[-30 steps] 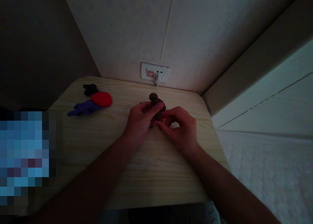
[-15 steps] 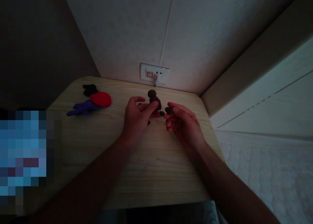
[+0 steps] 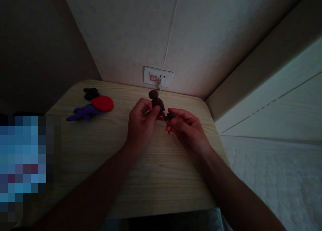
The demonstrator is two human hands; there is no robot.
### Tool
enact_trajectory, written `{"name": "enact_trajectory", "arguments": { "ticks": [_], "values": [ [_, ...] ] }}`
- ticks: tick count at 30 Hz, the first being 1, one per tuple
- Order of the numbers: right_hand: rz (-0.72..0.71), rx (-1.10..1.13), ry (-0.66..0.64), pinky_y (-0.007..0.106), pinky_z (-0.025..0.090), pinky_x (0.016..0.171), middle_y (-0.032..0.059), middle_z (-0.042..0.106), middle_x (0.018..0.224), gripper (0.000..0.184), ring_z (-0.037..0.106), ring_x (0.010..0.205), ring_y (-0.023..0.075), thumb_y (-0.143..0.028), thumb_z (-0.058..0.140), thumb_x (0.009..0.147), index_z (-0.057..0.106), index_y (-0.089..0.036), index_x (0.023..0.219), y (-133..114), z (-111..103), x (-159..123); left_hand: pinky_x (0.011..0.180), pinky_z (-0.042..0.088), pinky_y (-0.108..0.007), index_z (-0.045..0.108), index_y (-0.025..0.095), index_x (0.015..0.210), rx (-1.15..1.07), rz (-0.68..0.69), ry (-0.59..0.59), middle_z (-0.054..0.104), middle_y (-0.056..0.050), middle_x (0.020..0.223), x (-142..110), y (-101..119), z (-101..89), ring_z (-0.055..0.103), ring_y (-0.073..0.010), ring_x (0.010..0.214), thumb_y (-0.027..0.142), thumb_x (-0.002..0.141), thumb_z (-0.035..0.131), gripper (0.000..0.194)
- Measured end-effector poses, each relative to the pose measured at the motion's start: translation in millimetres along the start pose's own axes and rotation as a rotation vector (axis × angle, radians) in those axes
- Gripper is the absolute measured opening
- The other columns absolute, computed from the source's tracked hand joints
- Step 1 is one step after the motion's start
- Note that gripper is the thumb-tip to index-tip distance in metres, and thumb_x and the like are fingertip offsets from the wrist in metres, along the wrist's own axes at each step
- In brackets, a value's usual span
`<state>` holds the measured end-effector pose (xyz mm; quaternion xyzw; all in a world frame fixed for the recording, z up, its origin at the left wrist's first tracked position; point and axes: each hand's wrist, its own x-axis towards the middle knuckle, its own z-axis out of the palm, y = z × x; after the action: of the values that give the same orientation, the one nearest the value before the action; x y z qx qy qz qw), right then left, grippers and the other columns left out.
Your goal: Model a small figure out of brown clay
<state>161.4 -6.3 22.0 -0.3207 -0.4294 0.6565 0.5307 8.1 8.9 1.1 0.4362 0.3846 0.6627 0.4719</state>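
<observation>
L hand (image 3: 141, 123) grips brown fig. (image 3: 158, 104); R hand (image 3: 190, 127) pinches small dk. piece (image 3: 171, 116) just beside fig. Step: prob. modelling parts; next move needs steady L grip.

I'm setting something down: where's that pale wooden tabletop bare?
The tabletop is bare between left forearm and right forearm, and between flat red oval and left hand. Crowded: far left, oval, jagged purple lump, black lump; centre, rounded brown figure, brown piece, right hand.
</observation>
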Motion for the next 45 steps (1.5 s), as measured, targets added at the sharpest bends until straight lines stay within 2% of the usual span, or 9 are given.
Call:
{"name": "enact_trajectory", "arguments": {
  "ticks": [3,7,9,15,21,29,37,42,45],
  "values": [
    [-0.022,-0.001,0.009,0.022,0.056,0.058,-0.0034,0.077,0.072,0.026,0.069,0.062,0.0107,-0.021,0.088,0.075,0.086,-0.027,0.101,1,1,0,0.069,0.065,-0.029,0.053,0.023,0.079,-0.008,-0.004,0.008,0.067,0.003,0.082,0,1,0.3,0.074,-0.0159,0.071,0.039,0.084,0.085,0.037],
    [0.015,-0.026,0.012,0.023,0.055,0.052,-0.0024,0.078,0.072,0.026,0.069,0.057,0.0123,-0.025,0.086,0.079,0.084,-0.026,0.104,0,-1,0,0.074,0.065,-0.030,0.072,0.022,0.075,0.038,-0.034,0.021,0.074,-0.001,0.087,-3,6,3.1,0.073,-0.0171,0.078,0.029,0.083,0.082,0.014],
    [0.045,-0.044,0.000,0.025,0.057,0.051,-0.0011,0.080,0.076,0.027,0.071,0.056,0.0138,-0.029,0.084,0.081,0.082,-0.025,0.108,0,-2,0,0.076,0.064,-0.031,0.078,0.023,0.071,0.068,-0.049,0.019,0.077,-0.003,0.091,-5,10,4.4,0.073,-0.0180,0.080,0.024,0.084,0.078,0.012],
    [0.016,-0.052,0.022,0.029,0.064,0.063,0.0015,0.084,0.085,0.031,0.076,0.066,0.0159,-0.029,0.083,0.081,0.081,-0.024,0.111,0,-3,1,0.078,0.063,-0.031,0.087,0.025,0.080,0.105,-0.029,-0.019,0.078,-0.006,0.104,-7,14,2.7,0.073,-0.0207,0.091,0.022,0.082,0.076,0.011],
    [-0.071,-0.112,0.073,0.027,0.059,0.056,-0.0013,0.079,0.076,0.022,0.069,0.057,0.0126,-0.028,0.079,0.081,0.083,-0.024,0.103,2,-7,3,0.088,0.063,-0.034,0.089,0.025,0.085,0.186,0.000,-0.086,0.076,-0.009,0.112,-6,9,1.1,0.072,-0.0245,0.104,0.030,0.080,0.085,0.008],
    [-0.064,-0.165,0.039,0.027,0.055,0.054,-0.0033,0.075,0.069,0.031,0.064,0.053,0.0127,-0.029,0.076,0.083,0.078,-0.023,0.113,-2,-9,2,0.106,0.057,-0.041,0.090,0.028,0.093,0.186,-0.004,-0.171,0.076,-0.009,0.116,-4,7,0.9,0.072,-0.0254,0.111,0.030,0.083,0.083,0.012],
    [-0.033,-0.131,0.000,0.027,0.055,0.052,-0.0030,0.076,0.072,0.029,0.065,0.053,0.0134,-0.028,0.071,0.084,0.075,-0.024,0.112,-3,-10,1,0.085,0.065,-0.037,0.088,0.024,0.091,0.090,-0.080,-0.249,0.073,-0.010,0.116,-4,12,2.9,0.073,-0.0230,0.100,0.027,0.080,0.083,0.013],
    [-0.025,-0.144,0.034,0.024,0.046,0.043,-0.0090,0.065,0.059,0.023,0.055,0.042,0.0109,-0.030,0.074,0.081,0.064,-0.024,0.101,-6,-7,0,0.102,0.060,-0.039,0.088,0.025,0.094,0.114,-0.044,-0.278,0.074,-0.008,0.111,-3,10,2.9,0.073,-0.0229,0.107,0.027,0.083,0.084,0.012],
    [-0.163,-0.252,0.105,0.023,0.040,0.041,-0.0108,0.058,0.059,0.025,0.049,0.041,0.0088,-0.032,0.081,0.083,0.058,-0.026,0.092,-6,-6,-2,0.097,0.062,-0.037,0.088,0.024,0.095,0.009,-0.095,-0.266,0.073,-0.007,0.114,-3,8,3.4,0.074,-0.0214,0.103,0.031,0.083,0.085,0.014]
  ]
}}
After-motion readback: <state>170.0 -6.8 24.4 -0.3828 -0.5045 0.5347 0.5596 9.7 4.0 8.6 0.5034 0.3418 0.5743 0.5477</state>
